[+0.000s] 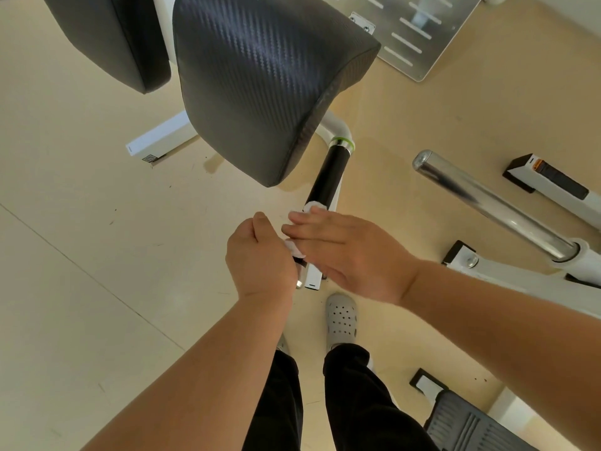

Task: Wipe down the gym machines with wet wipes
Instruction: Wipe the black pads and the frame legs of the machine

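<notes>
Wet wipe [313, 207] lies wrapped round the black handle [327, 177] of the machine, white folds showing above and below my right hand's fingers.

Nearest to me are my black trousers [357, 402] and a grey perforated shoe [341, 317] on the pale floor [97, 222]. Just above the shoe, my left hand [260, 258] is clenched round the handle's free end, thumb up, with the metal end cap poking out below it. My right hand [344, 255] lies across the handle just beside the left, fingers fairly straight and pressing on the wipe, not curled. The handle runs up to a green ring at the white frame. To the right a chrome bar [487, 203] slants away. Beyond the handle sits the black textured seat pad [266, 86], and farthest, at the top right, a slotted metal plate [413, 34].
</notes>
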Demonstrator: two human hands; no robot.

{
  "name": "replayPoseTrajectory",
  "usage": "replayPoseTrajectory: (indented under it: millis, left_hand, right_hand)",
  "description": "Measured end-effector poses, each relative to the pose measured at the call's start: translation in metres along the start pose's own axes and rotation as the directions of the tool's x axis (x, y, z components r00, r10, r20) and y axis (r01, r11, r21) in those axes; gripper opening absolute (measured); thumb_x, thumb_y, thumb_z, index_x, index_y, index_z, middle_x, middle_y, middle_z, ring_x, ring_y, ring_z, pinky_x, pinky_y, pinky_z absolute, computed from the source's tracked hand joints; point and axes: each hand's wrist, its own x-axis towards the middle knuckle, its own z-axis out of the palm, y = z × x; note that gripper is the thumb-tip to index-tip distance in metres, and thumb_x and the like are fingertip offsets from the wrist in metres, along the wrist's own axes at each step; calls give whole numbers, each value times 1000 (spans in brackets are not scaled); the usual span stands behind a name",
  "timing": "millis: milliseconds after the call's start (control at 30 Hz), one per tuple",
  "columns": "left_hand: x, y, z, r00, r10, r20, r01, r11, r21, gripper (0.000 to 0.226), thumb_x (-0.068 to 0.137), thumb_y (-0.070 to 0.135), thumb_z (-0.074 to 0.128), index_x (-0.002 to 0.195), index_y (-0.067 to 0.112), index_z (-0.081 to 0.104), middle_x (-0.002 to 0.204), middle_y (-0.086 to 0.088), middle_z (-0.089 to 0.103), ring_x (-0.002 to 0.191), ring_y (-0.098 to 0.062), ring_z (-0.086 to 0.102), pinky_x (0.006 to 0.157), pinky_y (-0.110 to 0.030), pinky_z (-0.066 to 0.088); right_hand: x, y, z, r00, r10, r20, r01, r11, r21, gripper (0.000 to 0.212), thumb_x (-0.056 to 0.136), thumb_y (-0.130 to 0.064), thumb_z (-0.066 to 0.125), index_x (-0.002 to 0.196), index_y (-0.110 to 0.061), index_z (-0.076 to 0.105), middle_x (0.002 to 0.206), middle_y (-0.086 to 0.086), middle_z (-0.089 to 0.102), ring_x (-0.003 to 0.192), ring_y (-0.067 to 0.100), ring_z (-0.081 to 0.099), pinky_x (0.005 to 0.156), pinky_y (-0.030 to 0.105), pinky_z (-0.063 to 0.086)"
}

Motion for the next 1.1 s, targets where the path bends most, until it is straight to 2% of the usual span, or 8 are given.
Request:
replayPoseTrajectory:
  millis: [167, 267, 400, 467, 667, 833, 967, 1100]
  left_hand:
    - [1, -4, 2, 998, 60, -17, -60, 998, -14, 48, 106, 23, 42, 61, 15, 28, 57, -2, 29, 57, -18, 26, 58, -33, 30]
    - [-1, -4, 2, 998, 62, -14, -62, 998, -29, 49, 106, 23, 42, 60, 17, 27, 56, -1, 27, 57, -18, 26, 59, -35, 29]
    - [2, -7, 1, 998, 58, -37, -60, 996, -68, 46, 103, 26, 43, 61, 17, 27, 57, -1, 29, 60, -21, 28, 61, -39, 31]
    - [2, -8, 2, 998, 50, -30, -52, 994, -96, 46, 103, 26, 43, 60, 18, 28, 57, 0, 30, 60, -21, 29, 61, -39, 32]
    - [-1, -9, 1, 1000, 1, 18, 2, 981, -192, 44, 102, 23, 44, 61, 17, 29, 56, 4, 29, 60, -18, 28, 61, -37, 30]
    - [-2, -10, 0, 996, 4, 85, 16, 972, -235, 47, 102, 22, 46, 61, 19, 24, 56, 4, 26, 59, -16, 24, 58, -33, 28]
    - [0, -10, -3, 989, 17, 146, 15, 976, -219, 47, 102, 21, 50, 61, 17, 26, 48, 10, 26, 49, -10, 25, 47, -16, 27]
    - [4, -15, -2, 980, 16, 200, 35, 968, -248, 44, 101, 26, 52, 62, 15, 33, 56, 4, 33, 57, -18, 31, 55, -37, 35]
  right_hand:
    - [26, 51, -15, 978, 209, -25, -210, 964, -164, 23, 94, 2, 61, 115, 2, 72, 126, 18, 70, 127, 34, 62, 118, 30, 35]
    - [34, 57, -20, 932, 355, -81, -364, 914, -178, 23, 100, -8, 55, 113, 1, 72, 124, 17, 71, 130, 37, 59, 113, 43, 41]
    - [26, 22, -6, 949, 255, -184, -286, 944, -167, 15, 96, -6, 66, 107, -2, 75, 114, 18, 70, 111, 40, 66, 99, 50, 53]
    - [13, -1, 0, 945, 244, -216, -273, 955, -114, 17, 96, -9, 66, 109, -3, 75, 109, 18, 68, 100, 36, 62, 90, 41, 51]
    - [-5, -13, -6, 944, 307, -118, -321, 940, -119, 39, 89, 9, 63, 125, -4, 71, 114, 16, 65, 100, 29, 59, 92, 23, 41]
    - [27, 15, -36, 803, 517, -295, -559, 826, -71, 27, 90, 5, 59, 110, -6, 74, 106, 8, 68, 98, 17, 61, 91, 12, 42]
    - [50, 40, -33, 803, 511, -307, -579, 791, -197, 27, 91, 3, 57, 101, -9, 78, 106, 8, 74, 103, 25, 64, 97, 16, 39]
    - [48, 49, -33, 795, 574, -199, -606, 732, -309, 28, 99, -7, 56, 115, -13, 78, 113, 12, 63, 104, 30, 58, 92, 34, 47]
